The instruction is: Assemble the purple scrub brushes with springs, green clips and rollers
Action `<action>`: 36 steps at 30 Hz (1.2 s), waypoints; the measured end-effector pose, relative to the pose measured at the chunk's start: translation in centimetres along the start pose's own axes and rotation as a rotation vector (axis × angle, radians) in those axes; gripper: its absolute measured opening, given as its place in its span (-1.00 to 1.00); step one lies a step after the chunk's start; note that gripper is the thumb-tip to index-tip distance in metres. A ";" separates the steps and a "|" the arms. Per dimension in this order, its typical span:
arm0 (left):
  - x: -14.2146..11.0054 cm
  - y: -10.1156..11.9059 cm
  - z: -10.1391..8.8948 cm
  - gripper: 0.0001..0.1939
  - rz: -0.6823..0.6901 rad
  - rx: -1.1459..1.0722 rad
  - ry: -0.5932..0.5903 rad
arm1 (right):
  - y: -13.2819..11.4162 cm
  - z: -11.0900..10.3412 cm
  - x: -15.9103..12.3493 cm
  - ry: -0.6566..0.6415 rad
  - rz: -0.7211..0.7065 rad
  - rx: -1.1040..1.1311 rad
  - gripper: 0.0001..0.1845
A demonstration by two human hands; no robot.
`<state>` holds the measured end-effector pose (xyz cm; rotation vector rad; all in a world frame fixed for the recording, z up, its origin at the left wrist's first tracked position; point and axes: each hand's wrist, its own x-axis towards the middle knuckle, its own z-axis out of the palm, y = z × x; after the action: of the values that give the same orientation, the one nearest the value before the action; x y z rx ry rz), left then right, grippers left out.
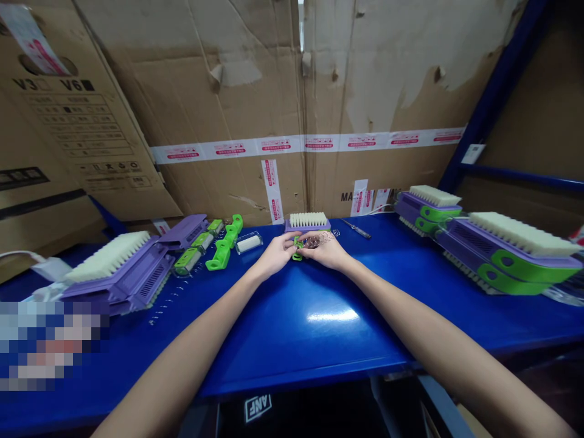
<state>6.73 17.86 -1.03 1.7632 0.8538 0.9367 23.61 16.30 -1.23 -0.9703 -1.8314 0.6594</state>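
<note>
A small green plastic piece (297, 250) is between my two hands at the middle of the table. My left hand (276, 254) has its fingers closed on that piece's left side. From the other side, my right hand (329, 252) brings its thumb and fingertips up to the piece, with copper-coloured wire coils (316, 241) held along its fingers. Just behind both hands lies a purple brush (306, 222), white bristles up. Small wire rings (336, 232) lie by its right end. My fingers partly hide the green piece.
On the left are purple brushes (114, 267), green brackets (224, 246), a row of green-and-clear parts (194, 252), a clear-cased white block (249, 243) and scattered wire pieces (171, 295). A screwdriver (358, 229) and stacked purple-green brushes (511, 249) are rightward. Cardboard (228, 103) stands behind.
</note>
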 end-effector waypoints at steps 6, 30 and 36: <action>-0.2 0.4 0.4 -0.55 -0.041 -0.020 0.070 | -0.3 -0.1 0.0 -0.007 -0.011 -0.104 -0.83; -0.3 1.0 0.3 -0.63 -0.048 0.042 0.101 | -0.5 -0.3 -0.1 -0.010 -0.082 -0.189 -0.80; -0.3 0.9 0.2 -0.64 -0.061 0.067 0.134 | -0.4 -0.3 -0.2 -0.044 -0.056 -0.091 -0.77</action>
<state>6.86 17.27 -0.34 1.7356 1.0304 1.0050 23.82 15.94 -0.90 -0.9665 -1.9342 0.5712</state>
